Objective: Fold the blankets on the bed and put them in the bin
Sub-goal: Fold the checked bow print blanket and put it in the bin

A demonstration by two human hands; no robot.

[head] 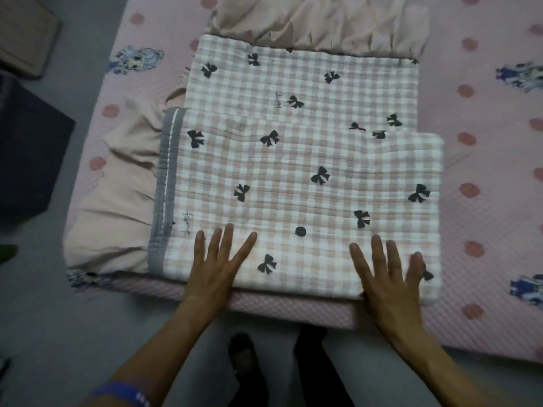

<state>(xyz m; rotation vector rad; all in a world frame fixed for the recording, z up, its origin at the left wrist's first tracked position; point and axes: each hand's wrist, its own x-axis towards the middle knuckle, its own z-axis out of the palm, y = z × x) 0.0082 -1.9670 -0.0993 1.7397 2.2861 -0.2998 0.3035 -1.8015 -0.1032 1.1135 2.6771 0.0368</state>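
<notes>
Two flat hands, left hand [216, 267] and right hand [388, 277], press one checked blanket [293, 171].

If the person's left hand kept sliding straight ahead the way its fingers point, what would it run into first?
Probably nothing solid: the left hand lies flat on the checked bow-print blanket, and ahead is only more of that blanket. The first change would likely be the upper folded layer's far edge, though depth is unclear.

Pink-and-white checked blanket [293, 171] with black bows, grey-trimmed left edge, folded flat near the bed's [484, 201] front edge
</notes>
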